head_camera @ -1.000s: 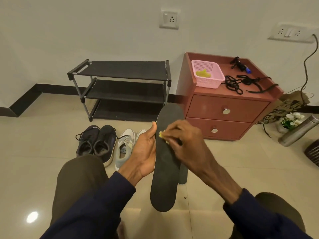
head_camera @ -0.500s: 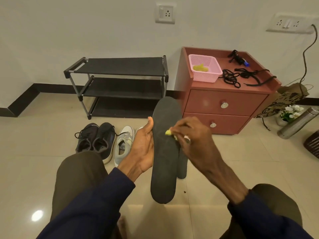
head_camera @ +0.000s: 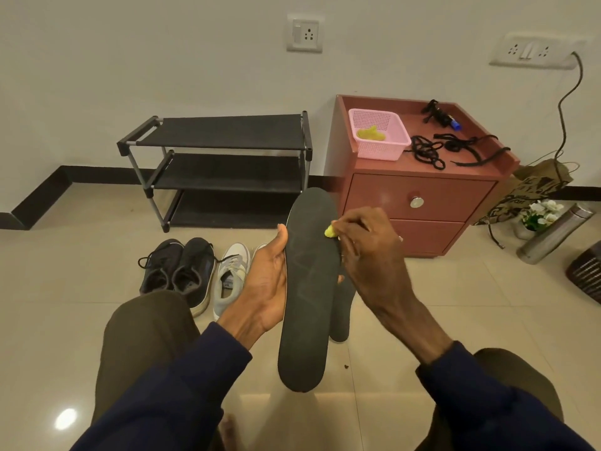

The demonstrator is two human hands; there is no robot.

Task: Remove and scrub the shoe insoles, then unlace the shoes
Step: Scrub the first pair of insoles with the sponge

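A long black insole stands upright in front of me. My left hand grips it along its left edge, thumb up. My right hand pinches a small yellow scrub pad against the insole's upper right edge. A second dark insole lies on the floor behind, partly hidden. On the floor to the left stand a pair of black laced shoes and a grey-white sneaker; its partner is mostly hidden by my left hand.
A black three-tier shoe rack stands at the wall. A red-brown nightstand carries a pink basket holding a yellow cloth, and loose black laces. A steel bottle, flowers and a paper bag sit at the right.
My right hand has moved the yellow pad from the insole's middle across to its upper right edge. My left hand keeps its hold on the insole.
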